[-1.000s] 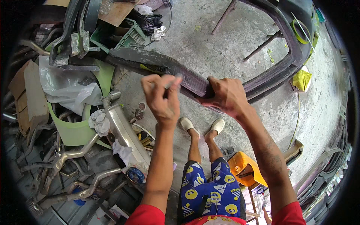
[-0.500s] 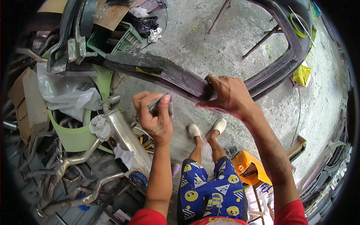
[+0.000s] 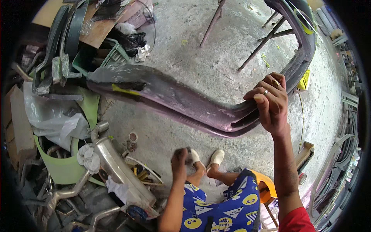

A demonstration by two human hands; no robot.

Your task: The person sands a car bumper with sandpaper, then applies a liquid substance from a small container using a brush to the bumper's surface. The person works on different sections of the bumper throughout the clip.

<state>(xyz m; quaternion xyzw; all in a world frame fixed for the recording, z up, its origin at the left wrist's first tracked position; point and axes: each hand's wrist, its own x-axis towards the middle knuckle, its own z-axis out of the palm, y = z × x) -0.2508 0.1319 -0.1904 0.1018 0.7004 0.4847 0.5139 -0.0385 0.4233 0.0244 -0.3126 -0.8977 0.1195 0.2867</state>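
Although the dark curved panel (image 3: 170,92) is set above the concrete floor (image 3: 174,50), across the middle of the view, work on it seems only partly done.
Dull, scuffed faces, a roughened grey edge and a yellow-green patch (image 3: 124,89) are left on it; how much is finished cannot be told. At its bend, the fingers of the right hand (image 3: 272,104) are seen curled in, but whether it is clamped cannot be told; the left hand (image 3: 178,164) is blurred below, apart from it, its fingers unreadable. A smooth silver muffler (image 3: 121,164) is seen at left.

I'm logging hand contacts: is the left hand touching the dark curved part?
No, floor shows between the left hand and the dark curved part.
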